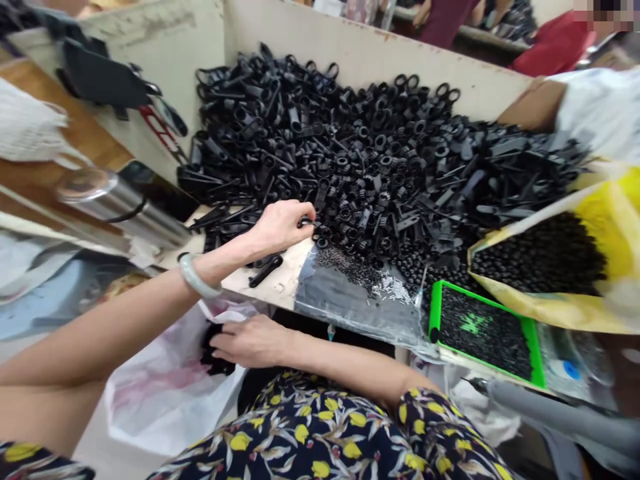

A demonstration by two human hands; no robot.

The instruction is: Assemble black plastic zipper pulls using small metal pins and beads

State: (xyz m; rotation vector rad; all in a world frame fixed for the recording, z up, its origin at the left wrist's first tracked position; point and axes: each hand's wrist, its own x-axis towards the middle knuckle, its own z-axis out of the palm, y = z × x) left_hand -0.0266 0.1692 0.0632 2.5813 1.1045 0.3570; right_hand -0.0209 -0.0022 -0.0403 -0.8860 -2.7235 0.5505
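Left hand (280, 227): pinched a black zipper pull (305, 223) at the near edge of the heap (350, 147); long axis hidden by fingertips.
Right hand (250, 341): spread, resting on black pieces (216, 350) in a white plastic bag (165, 393).

You get bright, even light here, falling from above. Shadows stay soft, though a darker one sits beneath your left hand (283, 228), and the black pieces (380, 160) lose their edges in the deep gaps of the pile. Glare streaks the flask (115, 203) and the plastic sheet (345, 300), and your bangle (199, 275) catches a pale highlight. The wide lens bends the bin wall (380, 53) and stretches things near the frame's edges. Focus stays fairly sharp across the middle, while a pixelated patch (607, 13) covers the top right corner.
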